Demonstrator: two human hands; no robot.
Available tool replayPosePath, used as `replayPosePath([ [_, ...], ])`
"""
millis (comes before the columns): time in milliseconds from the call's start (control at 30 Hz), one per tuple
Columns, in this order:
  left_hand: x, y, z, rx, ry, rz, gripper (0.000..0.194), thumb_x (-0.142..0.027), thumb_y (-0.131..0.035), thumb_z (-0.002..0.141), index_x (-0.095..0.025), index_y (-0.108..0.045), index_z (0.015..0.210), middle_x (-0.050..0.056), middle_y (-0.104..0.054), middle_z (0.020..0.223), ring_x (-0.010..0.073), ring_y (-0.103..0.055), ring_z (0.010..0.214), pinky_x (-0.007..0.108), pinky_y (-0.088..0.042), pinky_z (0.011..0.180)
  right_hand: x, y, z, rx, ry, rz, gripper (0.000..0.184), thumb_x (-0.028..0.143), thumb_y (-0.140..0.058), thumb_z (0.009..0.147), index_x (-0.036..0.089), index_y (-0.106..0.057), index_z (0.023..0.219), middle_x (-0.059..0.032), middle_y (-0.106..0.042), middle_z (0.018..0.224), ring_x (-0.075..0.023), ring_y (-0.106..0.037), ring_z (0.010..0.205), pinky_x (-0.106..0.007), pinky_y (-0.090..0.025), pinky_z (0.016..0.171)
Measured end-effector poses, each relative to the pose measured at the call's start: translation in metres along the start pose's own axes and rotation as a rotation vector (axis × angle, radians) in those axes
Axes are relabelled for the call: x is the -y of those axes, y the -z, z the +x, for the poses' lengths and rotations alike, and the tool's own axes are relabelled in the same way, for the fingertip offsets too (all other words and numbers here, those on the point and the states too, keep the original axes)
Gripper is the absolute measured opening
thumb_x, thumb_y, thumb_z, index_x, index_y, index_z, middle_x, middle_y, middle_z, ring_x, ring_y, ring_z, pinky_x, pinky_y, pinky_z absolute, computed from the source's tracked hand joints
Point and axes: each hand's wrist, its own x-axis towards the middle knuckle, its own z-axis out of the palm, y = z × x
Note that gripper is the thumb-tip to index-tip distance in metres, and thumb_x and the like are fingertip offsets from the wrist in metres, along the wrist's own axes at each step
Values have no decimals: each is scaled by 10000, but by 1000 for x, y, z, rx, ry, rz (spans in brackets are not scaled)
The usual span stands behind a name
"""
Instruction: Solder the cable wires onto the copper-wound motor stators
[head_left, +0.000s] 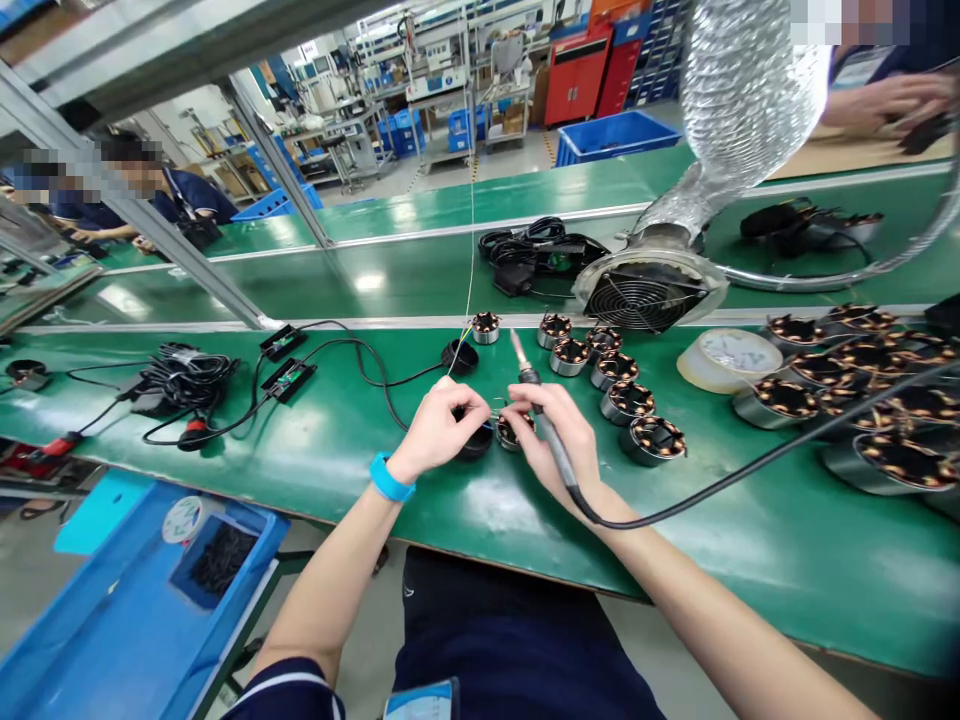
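My right hand (559, 440) holds a soldering iron (553, 440), its tip pointing up and away from me, its cable trailing to the right. Thumb and fingertips of that hand pinch close to a small copper-wound motor stator (514, 432). Just left of it, my left hand (448, 430) is closed in a pinch over a black round housing (474, 440); what its fingertips hold is too small to make out. A thin solder wire (471, 250) hangs from above and runs down to my left hand. Beyond are another black housing (460, 356) and stator (486, 327).
Several stators (652, 440) stand on the green bench (337, 450) at right, around a translucent tub (727, 358). A fan with a foil duct (637, 290) sits behind. Cable bundles (184, 380) lie left. A blue tray (112, 620) is below left. Other people work across the bench.
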Motion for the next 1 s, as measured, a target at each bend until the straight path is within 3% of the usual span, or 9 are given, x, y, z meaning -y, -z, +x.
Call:
replayPosePath([
  [100, 14, 4, 13, -15, 51, 24, 181, -266, -628, 887, -193, -698, 738, 22, -727, 790, 203, -550, 859, 358, -434, 848, -3, 9, 7, -87, -152, 60, 256, 241, -629, 995, 240, -661, 1249, -39, -707, 1009, -150, -709, 783, -314, -604, 790],
  [167, 22, 3, 20, -1, 79, 6, 180, -273, -634, 875, -185, -701, 733, 26, -735, 790, 202, -563, 857, 359, -441, 853, -4, 16, 12, -127, -248, 113, 244, 303, -620, 1011, 220, -675, 1234, -16, -722, 888, -125, -689, 648, -263, -590, 654],
  [267, 26, -1, 25, 14, 90, -31, 195, -282, -630, 881, -183, -696, 726, 24, -736, 788, 198, -572, 852, 357, -447, 849, -5, 23, 15, -161, -299, 176, 229, 366, -584, 1031, 187, -715, 1086, 38, -629, 621, -97, -576, 450, -199, -474, 441],
  [367, 25, -5, 24, 28, 90, -48, 189, -281, -636, 885, -192, -694, 729, 20, -734, 798, 198, -569, 868, 349, -450, 838, -5, 25, 13, -167, -308, 216, 287, 397, -561, 1038, 177, -722, 946, 46, -571, 539, -92, -504, 368, -194, -375, 342],
  [733, 24, -9, 20, 14, 84, -52, 169, -256, -641, 896, -197, -710, 753, 10, -729, 792, 194, -561, 873, 342, -452, 832, -7, 24, 1, 15, -174, 15, 210, 285, -571, 1010, 218, -756, 938, 27, -633, 609, -99, -539, 446, -233, -399, 422],
  [1000, 22, -11, 20, -7, 104, -53, 157, -244, -651, 895, -199, -719, 761, 5, -746, 818, 199, -579, 901, 354, -460, 865, -1, 23, 2, -4, -131, -67, 240, 298, -563, 999, 220, -761, 889, 18, -630, 586, -118, -562, 458, -260, -423, 446],
])
